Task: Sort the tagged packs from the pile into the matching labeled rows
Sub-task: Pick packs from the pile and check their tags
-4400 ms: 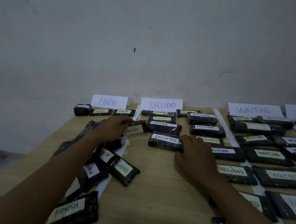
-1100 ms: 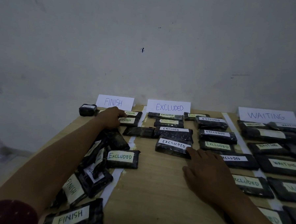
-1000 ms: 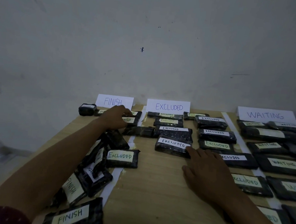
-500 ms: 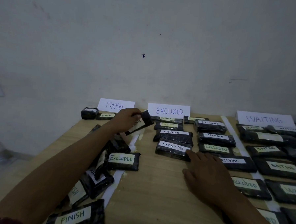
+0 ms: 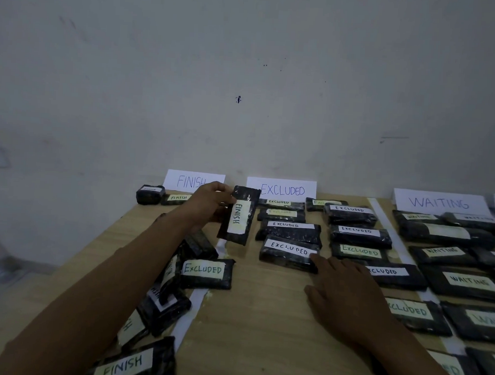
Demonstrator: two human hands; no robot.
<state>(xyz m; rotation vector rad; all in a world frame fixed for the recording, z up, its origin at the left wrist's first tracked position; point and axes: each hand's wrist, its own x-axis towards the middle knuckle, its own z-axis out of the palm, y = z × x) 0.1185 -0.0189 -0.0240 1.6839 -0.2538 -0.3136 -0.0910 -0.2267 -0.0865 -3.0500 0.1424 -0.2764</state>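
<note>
My left hand grips a black pack tagged FINISH and holds it upright, lifted off the table in front of the FINISH sign. My right hand lies flat on the wooden table, fingers apart, its fingertips touching the front EXCLUDED pack. Below the EXCLUDED sign lie several EXCLUDED packs. A lone EXCLUDED pack rests beside the FINISH row, on the white divider strip. More FINISH packs overlap under my left forearm.
To the right, the WAITING sign heads a row of several WAITING packs. A second white strip separates that row from the EXCLUDED one. A white wall stands right behind the signs. The table's left edge runs diagonally past a small FINISH pack.
My left hand has picked a FINISH pack up from the back of the FINISH row and turned it upright. My right hand has stayed flat by the front EXCLUDED pack.
</note>
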